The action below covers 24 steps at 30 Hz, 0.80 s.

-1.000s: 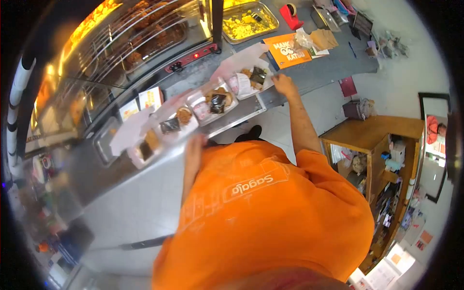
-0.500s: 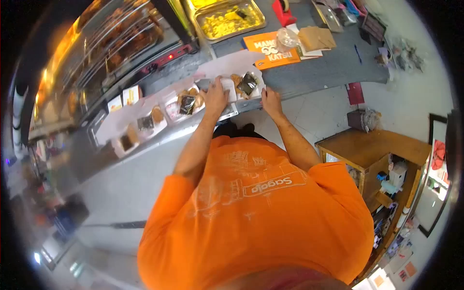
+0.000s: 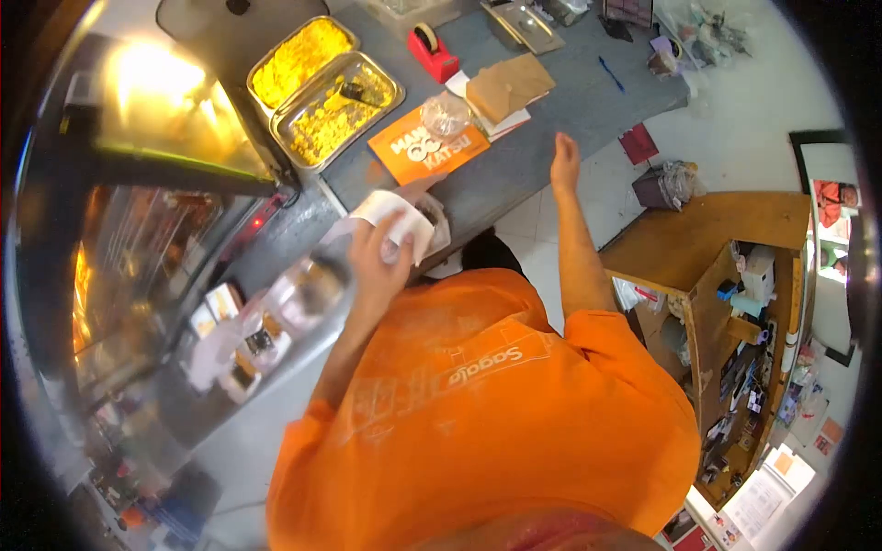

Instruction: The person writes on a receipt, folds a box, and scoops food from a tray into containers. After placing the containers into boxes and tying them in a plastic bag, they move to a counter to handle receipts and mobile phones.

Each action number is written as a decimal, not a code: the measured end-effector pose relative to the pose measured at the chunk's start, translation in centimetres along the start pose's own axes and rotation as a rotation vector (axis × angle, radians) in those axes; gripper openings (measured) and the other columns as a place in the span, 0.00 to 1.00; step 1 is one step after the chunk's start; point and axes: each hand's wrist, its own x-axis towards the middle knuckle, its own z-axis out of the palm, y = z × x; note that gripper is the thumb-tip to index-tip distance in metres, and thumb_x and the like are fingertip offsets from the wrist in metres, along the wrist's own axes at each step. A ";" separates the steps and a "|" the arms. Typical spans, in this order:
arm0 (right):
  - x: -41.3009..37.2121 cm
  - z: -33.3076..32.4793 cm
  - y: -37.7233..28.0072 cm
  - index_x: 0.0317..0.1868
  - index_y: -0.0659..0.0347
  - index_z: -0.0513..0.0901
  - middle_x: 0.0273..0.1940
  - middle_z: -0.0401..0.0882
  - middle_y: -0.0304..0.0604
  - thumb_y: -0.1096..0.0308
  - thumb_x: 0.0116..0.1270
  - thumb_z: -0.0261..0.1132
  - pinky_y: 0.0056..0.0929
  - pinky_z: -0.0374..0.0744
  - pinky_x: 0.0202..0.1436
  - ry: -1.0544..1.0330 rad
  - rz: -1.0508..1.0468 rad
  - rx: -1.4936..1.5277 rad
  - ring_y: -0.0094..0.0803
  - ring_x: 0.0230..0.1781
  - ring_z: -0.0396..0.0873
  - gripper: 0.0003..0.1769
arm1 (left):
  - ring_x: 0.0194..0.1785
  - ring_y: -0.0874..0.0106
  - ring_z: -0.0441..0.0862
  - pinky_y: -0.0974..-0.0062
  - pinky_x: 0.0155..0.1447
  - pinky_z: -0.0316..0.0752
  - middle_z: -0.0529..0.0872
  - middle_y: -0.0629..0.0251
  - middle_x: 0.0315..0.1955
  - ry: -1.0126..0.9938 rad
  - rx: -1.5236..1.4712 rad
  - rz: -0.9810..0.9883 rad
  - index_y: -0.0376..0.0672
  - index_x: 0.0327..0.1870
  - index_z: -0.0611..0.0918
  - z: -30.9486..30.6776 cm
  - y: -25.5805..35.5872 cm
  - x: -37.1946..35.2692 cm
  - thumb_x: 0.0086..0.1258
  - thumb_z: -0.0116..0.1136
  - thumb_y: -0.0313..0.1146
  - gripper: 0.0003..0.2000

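My left hand [image 3: 382, 257] grips the raised white lid of a paper food box [image 3: 378, 208] at the counter's front edge. Part of the food inside shows as a dark patch; the lid and my fingers cover the rest. Out to the right, away from the box, my right hand [image 3: 565, 163] is held up with its fingers stretched and nothing in it. Left of my left hand stands a blurred open food box [image 3: 308, 292]. Beyond it, other open boxes hold brown pieces and a dark square packet [image 3: 261, 342].
An orange menu card [image 3: 413, 170], a clear plastic ball-like wrap [image 3: 446, 117], a brown paper bag [image 3: 507, 87] and a red tape dispenser [image 3: 432, 53] lie on the grey counter. Behind are metal trays of yellow food [image 3: 317, 138]. A heated glass cabinet [image 3: 138, 248] stands left, a wooden desk [image 3: 717, 230] right.
My right hand has left the box and swung up to the right. My left hand has lifted the lid over the food. The view has turned to the right.
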 end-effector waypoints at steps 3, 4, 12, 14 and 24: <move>8.1 -1.4 -4.4 0.57 0.65 0.74 0.60 0.72 0.50 0.45 0.67 0.58 0.34 0.64 0.65 -0.057 0.255 0.092 0.38 0.61 0.68 0.32 | 0.41 0.53 0.80 0.62 0.47 0.74 0.82 0.52 0.34 -0.023 0.356 -0.261 0.42 0.42 0.85 0.7 -0.4 8.2 0.63 0.57 0.40 0.13; 10.7 -1.6 -5.3 0.60 0.65 0.72 0.62 0.70 0.50 0.41 0.64 0.59 0.34 0.62 0.66 -0.204 0.249 0.020 0.38 0.63 0.66 0.37 | 0.39 0.56 0.80 0.62 0.47 0.74 0.82 0.54 0.33 -0.236 0.528 -0.491 0.42 0.41 0.85 1.3 -2.7 10.9 0.64 0.57 0.44 0.15; 20.8 4.2 -3.4 0.66 0.63 0.65 0.62 0.70 0.50 0.38 0.53 0.67 0.39 0.67 0.62 -0.979 0.302 -0.147 0.38 0.64 0.67 0.48 | 0.39 0.75 0.80 0.73 0.43 0.79 0.83 0.68 0.39 -0.977 -0.089 -1.239 0.46 0.49 0.84 8.9 -21.8 13.8 0.63 0.61 0.46 0.17; 20.5 7.1 1.6 0.63 0.68 0.66 0.58 0.73 0.53 0.48 0.49 0.74 0.34 0.70 0.60 -0.931 0.103 -0.218 0.39 0.60 0.71 0.48 | 0.35 0.70 0.82 0.69 0.40 0.77 0.85 0.64 0.35 -1.047 -0.453 -1.180 0.44 0.52 0.82 9.5 -25.4 12.8 0.64 0.63 0.38 0.17; 24.3 -2.5 -1.4 0.58 0.69 0.70 0.51 0.79 0.49 0.64 0.44 0.79 0.28 0.74 0.55 -0.816 0.272 -0.142 0.33 0.52 0.77 0.41 | 0.46 0.75 0.81 0.76 0.52 0.77 0.83 0.65 0.45 -1.130 -0.319 -0.926 0.39 0.47 0.82 16.0 -22.4 11.2 0.65 0.60 0.36 0.13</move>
